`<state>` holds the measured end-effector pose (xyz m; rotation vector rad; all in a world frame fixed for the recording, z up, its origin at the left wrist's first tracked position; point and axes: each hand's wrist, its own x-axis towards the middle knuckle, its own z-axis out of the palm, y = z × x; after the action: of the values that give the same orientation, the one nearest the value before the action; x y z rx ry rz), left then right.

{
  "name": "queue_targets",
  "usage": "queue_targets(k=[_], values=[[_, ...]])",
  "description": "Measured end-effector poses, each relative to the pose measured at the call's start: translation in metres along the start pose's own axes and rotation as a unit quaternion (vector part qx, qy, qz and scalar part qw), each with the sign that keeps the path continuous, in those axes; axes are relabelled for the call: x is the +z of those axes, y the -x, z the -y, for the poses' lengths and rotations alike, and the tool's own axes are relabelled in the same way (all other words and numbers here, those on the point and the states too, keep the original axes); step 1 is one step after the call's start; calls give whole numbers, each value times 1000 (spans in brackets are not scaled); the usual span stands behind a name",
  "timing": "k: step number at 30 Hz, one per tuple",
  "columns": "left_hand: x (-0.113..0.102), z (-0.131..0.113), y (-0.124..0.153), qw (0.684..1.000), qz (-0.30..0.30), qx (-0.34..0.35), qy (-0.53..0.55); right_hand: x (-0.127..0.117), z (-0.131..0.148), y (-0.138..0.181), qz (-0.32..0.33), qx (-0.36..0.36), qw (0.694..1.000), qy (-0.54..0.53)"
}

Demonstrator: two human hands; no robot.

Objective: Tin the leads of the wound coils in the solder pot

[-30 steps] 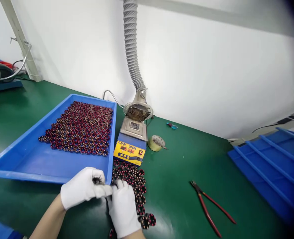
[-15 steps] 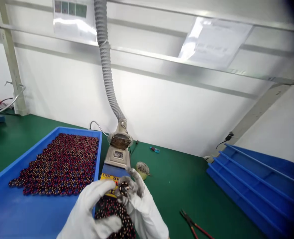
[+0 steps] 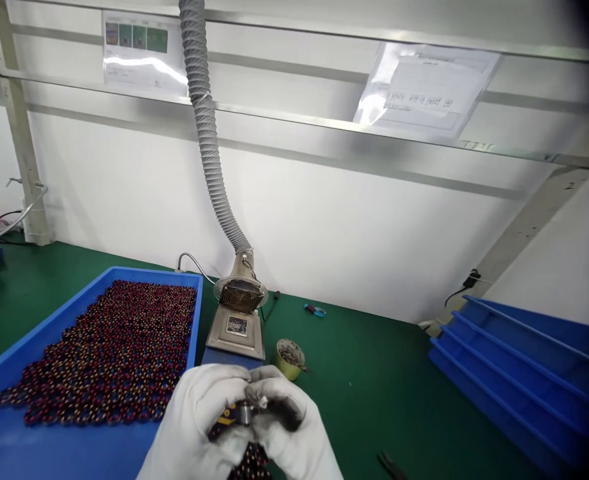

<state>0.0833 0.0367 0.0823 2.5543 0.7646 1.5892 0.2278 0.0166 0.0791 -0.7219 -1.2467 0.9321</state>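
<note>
Both my hands wear white gloves and meet at the bottom middle of the view. My left hand (image 3: 199,427) and my right hand (image 3: 294,433) pinch a small round wound coil (image 3: 247,412) between their fingertips, held up in front of the solder pot (image 3: 235,330). More dark red coils (image 3: 247,463) lie on the green mat just under my hands. To the left, a blue tray (image 3: 64,447) holds several rows of the same coils (image 3: 109,353).
A grey ribbed extraction hose (image 3: 207,133) drops to the fan above the solder pot. A small yellow tin (image 3: 289,359) stands to its right, blue snips (image 3: 314,310) behind. Stacked blue trays (image 3: 524,373) sit at right. Plier tips (image 3: 388,461) show at the bottom.
The view has tilted up from the bench to the wall. My hands lifted a coil off the mat and closed in together around it.
</note>
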Motion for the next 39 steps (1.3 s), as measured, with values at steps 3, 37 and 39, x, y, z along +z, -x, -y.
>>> queue_targets(k=[3,37,39], values=[[0,3,2,997,-5,44,-62,1,-7,0,-39,29,998,-49],[-9,16,3,908,-30,-303,288,15,-47,12,-77,206,932,-289],[-4,13,1,905,-18,-293,309,18,-50,9,-72,197,933,-292]])
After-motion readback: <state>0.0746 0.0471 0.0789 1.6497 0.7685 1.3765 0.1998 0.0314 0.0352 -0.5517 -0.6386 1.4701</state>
